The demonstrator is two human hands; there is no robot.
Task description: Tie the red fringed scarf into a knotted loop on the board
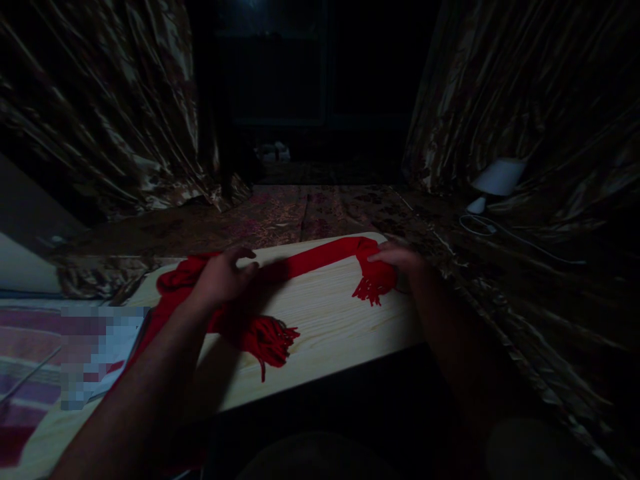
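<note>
Mostly, shadow swallows the near side of the desk [310,307], and pixelation masks an item [113,353] at its left edge. The left forearm [155,367] blocks part of the red scarf [325,255]. Above the bunched cloth, the left hand [225,273] has its grip open; the right hand [400,257] touches the scarf's end near the far right corner, its grip impossible to judge. Beyond the far edge lies patterned fabric [280,210], with a white lamp [500,177] farther right. Tasselled at both visible ends, the scarf stretches flat between the hands.
</note>
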